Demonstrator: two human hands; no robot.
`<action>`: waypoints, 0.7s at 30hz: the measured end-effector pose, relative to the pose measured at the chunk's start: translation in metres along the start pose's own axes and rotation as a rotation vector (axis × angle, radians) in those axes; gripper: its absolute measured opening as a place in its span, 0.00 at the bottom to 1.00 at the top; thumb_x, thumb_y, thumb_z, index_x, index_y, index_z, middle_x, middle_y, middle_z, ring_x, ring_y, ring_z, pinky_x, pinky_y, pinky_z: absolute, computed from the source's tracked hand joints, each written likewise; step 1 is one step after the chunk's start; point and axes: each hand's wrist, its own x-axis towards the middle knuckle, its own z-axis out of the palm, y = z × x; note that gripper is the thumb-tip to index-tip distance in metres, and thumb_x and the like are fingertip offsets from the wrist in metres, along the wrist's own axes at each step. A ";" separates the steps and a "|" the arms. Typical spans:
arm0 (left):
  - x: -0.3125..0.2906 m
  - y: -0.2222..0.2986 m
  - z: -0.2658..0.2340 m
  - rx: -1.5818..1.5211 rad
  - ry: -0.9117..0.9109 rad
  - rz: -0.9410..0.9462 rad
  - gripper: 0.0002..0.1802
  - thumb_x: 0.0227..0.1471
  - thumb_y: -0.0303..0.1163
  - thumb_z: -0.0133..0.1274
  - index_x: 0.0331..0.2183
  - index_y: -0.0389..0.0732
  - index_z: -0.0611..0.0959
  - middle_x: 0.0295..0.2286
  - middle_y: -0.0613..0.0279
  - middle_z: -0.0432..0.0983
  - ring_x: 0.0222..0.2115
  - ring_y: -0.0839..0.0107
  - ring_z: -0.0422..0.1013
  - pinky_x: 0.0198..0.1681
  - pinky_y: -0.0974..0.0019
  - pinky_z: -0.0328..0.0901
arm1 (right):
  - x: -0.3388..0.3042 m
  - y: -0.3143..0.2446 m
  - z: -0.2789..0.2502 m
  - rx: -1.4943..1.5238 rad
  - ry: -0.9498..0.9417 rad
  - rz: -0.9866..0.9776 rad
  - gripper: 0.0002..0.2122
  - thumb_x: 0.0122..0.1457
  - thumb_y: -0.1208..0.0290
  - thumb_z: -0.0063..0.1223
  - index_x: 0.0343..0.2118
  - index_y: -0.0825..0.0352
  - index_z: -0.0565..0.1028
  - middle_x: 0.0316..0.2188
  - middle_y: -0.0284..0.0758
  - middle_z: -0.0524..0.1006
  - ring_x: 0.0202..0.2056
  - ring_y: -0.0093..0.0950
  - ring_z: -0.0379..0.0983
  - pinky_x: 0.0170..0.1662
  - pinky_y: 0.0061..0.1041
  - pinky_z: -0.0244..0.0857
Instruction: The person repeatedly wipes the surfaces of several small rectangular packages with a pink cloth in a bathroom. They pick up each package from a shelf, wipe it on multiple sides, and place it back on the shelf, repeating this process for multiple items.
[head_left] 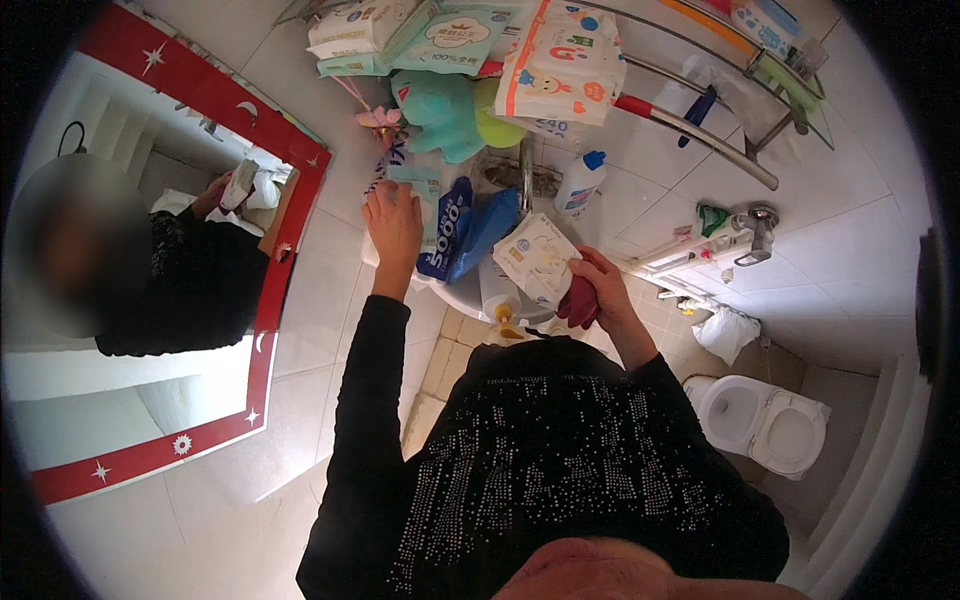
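My right hand (600, 290) grips a white soft tissue pack (540, 260) by its right edge, above the washbasin. A dark red rubber glove or cloth (578, 303) is bunched in the same hand, below the pack. On the left, my left hand (394, 228) rests with bent, slightly parted fingers against a pale teal packet (425, 205). Right beside that lie a dark blue package (446, 228) and a bright blue plastic one (488, 232). A white-and-purple package (388, 160) is partly hidden beyond my left fingers.
The washbasin (462, 300) bears a pump bottle (500, 300), a tap (526, 175) and a blue-capped bottle (580, 185). Above are a teal plush toy (440, 112), tissue packs (560, 62) and a metal-railed shelf (700, 132). A red-framed mirror (265, 350) hangs left; a toilet (760, 420) stands right.
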 end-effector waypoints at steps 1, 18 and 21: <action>-0.004 0.004 0.000 -0.006 -0.002 0.012 0.20 0.46 0.32 0.60 0.44 0.44 0.79 0.42 0.57 0.69 0.45 0.55 0.65 0.47 0.52 0.60 | -0.002 0.000 0.001 0.002 0.013 0.000 0.21 0.56 0.67 0.60 0.50 0.70 0.72 0.38 0.34 0.77 0.36 0.23 0.75 0.39 0.21 0.70; -0.055 0.048 0.025 -0.104 -0.059 0.145 0.21 0.44 0.26 0.55 0.44 0.42 0.78 0.41 0.60 0.71 0.41 0.59 0.67 0.43 0.58 0.61 | 0.009 -0.001 0.008 0.025 0.009 0.055 0.22 0.55 0.65 0.62 0.51 0.70 0.72 0.38 0.37 0.78 0.34 0.25 0.76 0.34 0.23 0.72; -0.065 0.052 0.039 -0.104 -0.205 0.134 0.18 0.44 0.25 0.54 0.42 0.41 0.79 0.39 0.59 0.72 0.40 0.60 0.67 0.41 0.61 0.62 | 0.013 0.003 0.003 0.021 0.018 0.056 0.22 0.55 0.65 0.62 0.50 0.70 0.72 0.37 0.36 0.78 0.33 0.25 0.76 0.33 0.23 0.71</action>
